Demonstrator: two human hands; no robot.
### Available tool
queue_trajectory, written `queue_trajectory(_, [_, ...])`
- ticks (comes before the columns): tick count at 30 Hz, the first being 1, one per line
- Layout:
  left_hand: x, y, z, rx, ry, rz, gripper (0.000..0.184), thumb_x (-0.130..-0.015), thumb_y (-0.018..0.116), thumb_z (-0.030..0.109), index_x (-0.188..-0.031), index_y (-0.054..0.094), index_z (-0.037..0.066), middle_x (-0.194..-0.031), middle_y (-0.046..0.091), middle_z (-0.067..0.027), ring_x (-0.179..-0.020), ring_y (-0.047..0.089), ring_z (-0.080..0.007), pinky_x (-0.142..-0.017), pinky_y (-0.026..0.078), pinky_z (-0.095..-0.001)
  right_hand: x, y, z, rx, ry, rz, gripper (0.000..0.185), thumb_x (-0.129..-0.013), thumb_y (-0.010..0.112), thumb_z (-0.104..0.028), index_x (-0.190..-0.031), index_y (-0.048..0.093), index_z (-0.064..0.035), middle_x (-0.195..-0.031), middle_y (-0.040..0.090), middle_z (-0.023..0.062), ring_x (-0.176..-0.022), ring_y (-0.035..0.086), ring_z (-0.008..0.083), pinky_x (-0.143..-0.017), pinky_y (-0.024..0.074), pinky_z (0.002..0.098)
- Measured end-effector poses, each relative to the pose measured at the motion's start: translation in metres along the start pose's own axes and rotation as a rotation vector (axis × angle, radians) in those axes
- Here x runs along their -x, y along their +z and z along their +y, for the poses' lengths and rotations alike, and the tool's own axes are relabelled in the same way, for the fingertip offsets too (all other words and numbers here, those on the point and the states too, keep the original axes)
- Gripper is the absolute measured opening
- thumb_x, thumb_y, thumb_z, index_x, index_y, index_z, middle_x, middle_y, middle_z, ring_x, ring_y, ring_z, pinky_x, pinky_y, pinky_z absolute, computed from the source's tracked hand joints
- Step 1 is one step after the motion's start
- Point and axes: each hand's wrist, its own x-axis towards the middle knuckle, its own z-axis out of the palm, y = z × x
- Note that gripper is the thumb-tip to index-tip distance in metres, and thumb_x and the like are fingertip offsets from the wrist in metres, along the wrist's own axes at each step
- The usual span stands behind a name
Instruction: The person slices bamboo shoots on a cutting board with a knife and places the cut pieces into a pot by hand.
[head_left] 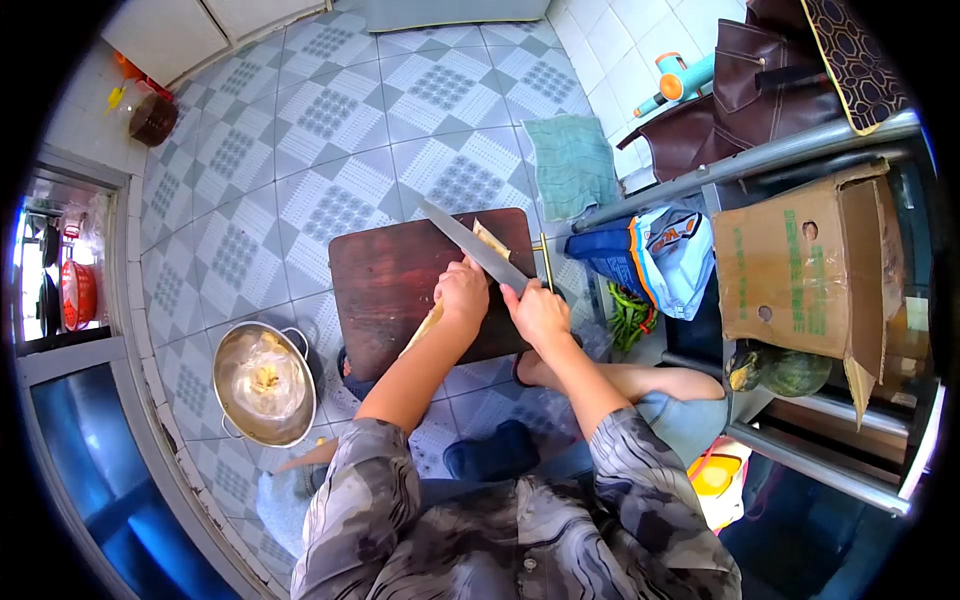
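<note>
A dark reddish-brown cutting board (pixel 375 275) lies low in front of me. My right hand (pixel 540 315) is closed on the handle of a large kitchen knife (pixel 468 240), whose wide blade slants across the board to the upper left. Closed beside the blade, my left hand (pixel 462 292) presses down on a pale, long piece of food (pixel 422 330). Part of that piece sticks out below the hand; its exact kind cannot be made out. Beyond the blade, another pale piece (pixel 491 240) rests near the board's upper right.
To the left, a metal pot (pixel 222 385) on the tiled floor holds yellowish pieces. At right, a metal rack (pixel 660 185) carries a cardboard box (pixel 770 270), a blue-and-white bag (pixel 670 260) and a dark green gourd (pixel 797 372). Green peppers (pixel 630 318) sit near it. A green cloth (pixel 572 165) lies on the floor.
</note>
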Motion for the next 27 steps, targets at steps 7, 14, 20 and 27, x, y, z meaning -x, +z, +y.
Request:
queue_trajectory(7, [-0.008, -0.004, -0.009, -0.07, -0.105, -0.121, 0.032, -0.085, 0.049, 0.029, -0.103, 0.052, 0.004, -0.072, 0.056, -0.0127, -0.054, 0.061, -0.0255, -0.035, 0.049, -0.0416, -0.028, 0.001, -0.029, -0.113, -0.035, -0.036, 0.062, -0.088, 0.042, -0.058, -0.084, 0.058, 0.0025, -0.076, 0.065, 0.0251, -0.075, 0.065, 0.041, -0.068, 0.0527, 0.0477])
queue_trajectory(14, [0.0, -0.016, -0.024, -0.203, -0.08, -0.141, 0.061, -0.084, 0.05, 0.028, -0.136, 0.033, 0.001, -0.07, 0.057, -0.0123, -0.051, 0.061, -0.0255, -0.037, 0.05, -0.0412, 0.017, 0.014, 0.01, -0.175, 0.068, -0.133, 0.063, -0.088, 0.043, -0.059, -0.089, 0.057, 0.0026, -0.077, 0.066, 0.0239, -0.077, 0.066, 0.0387, -0.07, 0.052, 0.0478])
queue_trajectory(20, [-0.002, -0.004, -0.021, -0.257, -0.027, -0.127, 0.061, -0.084, 0.05, 0.026, -0.137, 0.033, 0.001, -0.069, 0.056, -0.0107, -0.051, 0.06, -0.0249, -0.036, 0.049, -0.0415, -0.023, -0.003, -0.037, -0.198, 0.03, -0.096, 0.062, -0.087, 0.044, -0.058, -0.086, 0.06, 0.0022, -0.076, 0.065, 0.025, -0.076, 0.066, 0.0398, -0.069, 0.0521, 0.0483])
queue_trajectory(27, [-0.009, -0.011, -0.029, -0.158, -0.053, -0.254, 0.073, -0.083, 0.054, 0.027, -0.141, 0.021, -0.001, -0.076, 0.061, -0.0154, -0.059, 0.064, -0.0292, -0.039, 0.05, -0.0427, 0.005, 0.007, -0.013, -0.227, 0.086, -0.073, 0.063, -0.086, 0.045, -0.06, -0.086, 0.061, 0.0015, -0.077, 0.066, 0.0241, -0.077, 0.066, 0.039, -0.07, 0.052, 0.0484])
